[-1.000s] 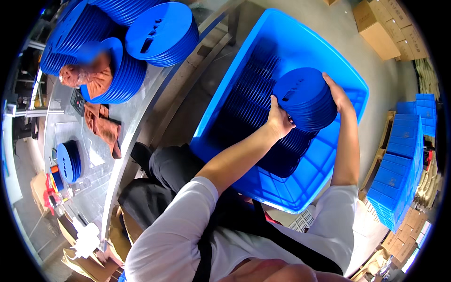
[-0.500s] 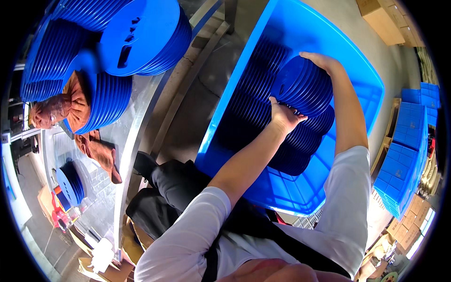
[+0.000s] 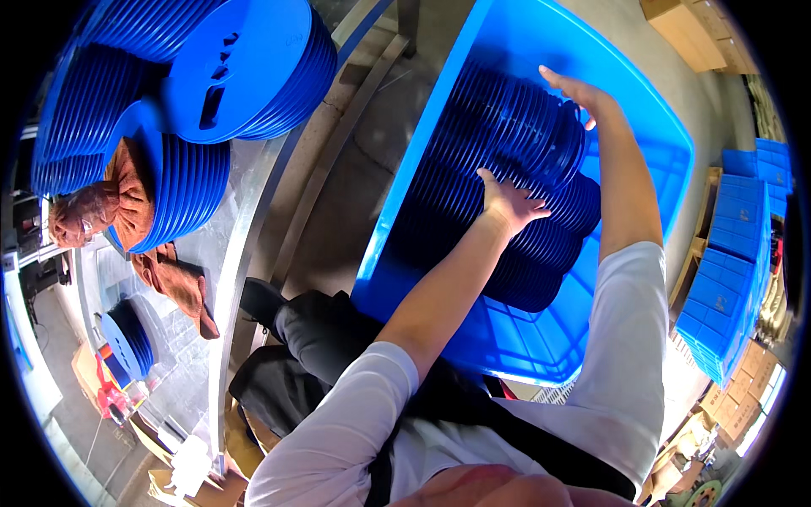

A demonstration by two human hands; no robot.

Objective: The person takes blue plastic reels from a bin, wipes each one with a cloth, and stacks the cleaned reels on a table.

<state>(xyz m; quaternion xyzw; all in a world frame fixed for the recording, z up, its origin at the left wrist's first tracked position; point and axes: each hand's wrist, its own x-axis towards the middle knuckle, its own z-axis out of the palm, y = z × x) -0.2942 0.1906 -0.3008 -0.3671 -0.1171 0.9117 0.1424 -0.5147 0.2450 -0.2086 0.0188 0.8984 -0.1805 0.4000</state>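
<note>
Inside the large blue plastic tub [image 3: 621,80], rows of dark blue round plastic discs [image 3: 507,127] stand on edge, packed side by side. My left hand [image 3: 509,207] is over the near side of the upper row, fingers spread and holding nothing. At the far right end of that row, my right hand [image 3: 583,95] is open beside the last disc; whether it still touches the discs I cannot tell. More blue discs [image 3: 241,68] with slots in their faces are stacked on the metal table to the left.
A metal-topped table [image 3: 182,313] runs along my left, with a brown cloth glove [image 3: 182,287] and a small stack of blue discs [image 3: 127,338] on it. To the right stand blue crates [image 3: 718,287] and cardboard boxes [image 3: 697,34].
The stack of discs between my hands has gone down into the row in the tub. Both hands have let go, and the right hand has moved slightly up and away.
</note>
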